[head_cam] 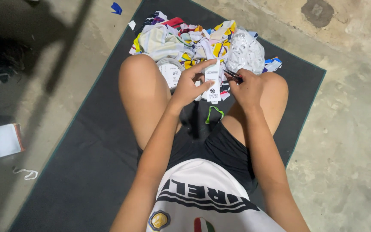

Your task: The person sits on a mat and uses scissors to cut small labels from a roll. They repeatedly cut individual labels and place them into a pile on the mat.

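Person seated cross-legged on dark mat (86,163). Left hand (188,88) pinches white printed fabric strip (212,81), held upright between knees. Right hand (246,88) at strip's 3 o'clock, closed round small dark tool (232,74) — tip touching strip edge. Heap of coloured fabric scraps (194,41) at 12 o'clock beyond knees. Green scrap (214,113) below strip, at 6 o'clock.

Both forearms were extended forward between raised knees. The left hand (188,88) was held with fingers curled, forefinger extended; the right hand (246,87) was closed in a pinch.
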